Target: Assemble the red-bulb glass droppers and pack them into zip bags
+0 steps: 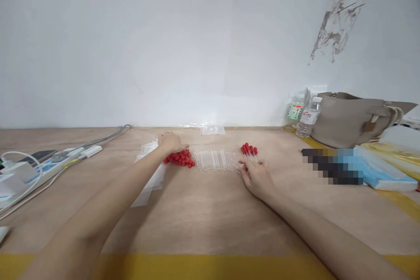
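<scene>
While a few red-capped tubes [249, 151] lie beyond the right hand [258, 177], most clear tubes [215, 160] lie bare on the tabletop [197, 218], red caps [180, 158] heaped by the left hand [169, 142]. The right hand bends at the tubes' right end; neither grip's opening nor hold can be told.

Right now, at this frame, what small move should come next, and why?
Probably the left hand should pinch a single red cap: it is right at the pile of red caps, while the right hand is at the right end of the row of clear tubes. Several red-topped tubes lie just beyond the right hand, suggesting that the pieces pair up.
</scene>
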`<state>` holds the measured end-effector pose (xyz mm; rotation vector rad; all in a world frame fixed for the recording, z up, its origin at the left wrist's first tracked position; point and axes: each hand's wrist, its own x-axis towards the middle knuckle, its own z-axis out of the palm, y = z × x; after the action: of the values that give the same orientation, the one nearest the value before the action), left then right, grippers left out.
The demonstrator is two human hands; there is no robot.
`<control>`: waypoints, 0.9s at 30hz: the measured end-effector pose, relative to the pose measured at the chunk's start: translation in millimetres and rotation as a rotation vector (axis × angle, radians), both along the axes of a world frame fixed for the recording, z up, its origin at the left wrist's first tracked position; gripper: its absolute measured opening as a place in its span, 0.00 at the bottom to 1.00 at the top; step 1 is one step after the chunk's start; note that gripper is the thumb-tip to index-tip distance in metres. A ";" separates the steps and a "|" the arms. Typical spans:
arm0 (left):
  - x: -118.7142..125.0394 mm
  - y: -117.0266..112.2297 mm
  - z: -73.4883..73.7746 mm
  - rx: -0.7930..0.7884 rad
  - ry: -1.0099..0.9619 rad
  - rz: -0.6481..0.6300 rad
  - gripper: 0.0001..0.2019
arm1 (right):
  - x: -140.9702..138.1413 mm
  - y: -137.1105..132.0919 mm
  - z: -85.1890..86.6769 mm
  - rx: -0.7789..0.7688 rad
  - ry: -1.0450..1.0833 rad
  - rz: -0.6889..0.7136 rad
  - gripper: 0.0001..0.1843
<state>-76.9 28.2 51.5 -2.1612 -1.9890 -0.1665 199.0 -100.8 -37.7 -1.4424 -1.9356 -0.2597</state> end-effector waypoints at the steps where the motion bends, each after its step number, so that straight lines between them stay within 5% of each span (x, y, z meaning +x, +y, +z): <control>1: 3.9 2.2 -1.1 -0.013 0.013 0.014 0.23 | -0.2 -0.6 0.0 -0.011 -0.003 -0.004 0.10; 9: 13.0 7.4 -8.3 -0.026 -0.011 0.039 0.15 | -1.4 -3.4 -0.2 -0.057 -0.029 -0.037 0.12; 17: 9.6 -14.6 5.9 0.096 -0.142 -0.073 0.13 | -1.9 -3.4 -2.0 -0.057 -0.037 0.005 0.12; 19: 11.6 -37.0 -2.2 0.134 -0.202 -0.192 0.11 | -1.7 -2.6 -3.1 -0.048 0.012 0.040 0.11; 22: 16.8 -80.1 -30.0 0.042 -0.452 -0.595 0.08 | -2.7 -2.4 -4.8 -0.041 0.071 0.140 0.10; 27: 21.8 -122.4 -71.1 -0.049 -0.550 -0.815 0.06 | -10.3 -5.0 -5.2 -0.061 0.117 0.292 0.10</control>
<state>-55.1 -94.2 -19.6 -3.0681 -1.1473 -0.9122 188.7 -105.8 -42.8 -1.1649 -2.0391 0.0176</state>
